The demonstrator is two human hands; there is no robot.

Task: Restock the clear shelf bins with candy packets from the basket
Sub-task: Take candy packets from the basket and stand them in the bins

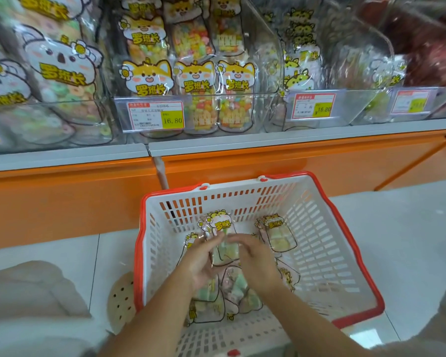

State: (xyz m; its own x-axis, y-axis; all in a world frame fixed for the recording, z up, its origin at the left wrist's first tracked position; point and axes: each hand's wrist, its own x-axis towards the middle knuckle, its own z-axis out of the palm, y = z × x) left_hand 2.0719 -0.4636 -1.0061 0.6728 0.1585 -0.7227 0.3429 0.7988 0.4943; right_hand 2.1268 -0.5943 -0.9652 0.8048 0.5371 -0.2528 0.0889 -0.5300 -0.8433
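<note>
hands meet over the middle of the basket (345,253): the left hand (201,261) has its fingers curled round the left edge of one candy packet (220,228), and the right hand (255,261) bends its fingers onto the right edge, so both hold it, seemingly just clear of the heap. more packets (232,292) lie under the wrists toward the basket's near edge, and another packet (278,235) lies near the far wall. to do this lift well, i would keep the grip on the packet's sides, not the soft filling, bring it up label-forward, and match its print to a shelf bin (204,99) above before sliding it in upright.
</note>
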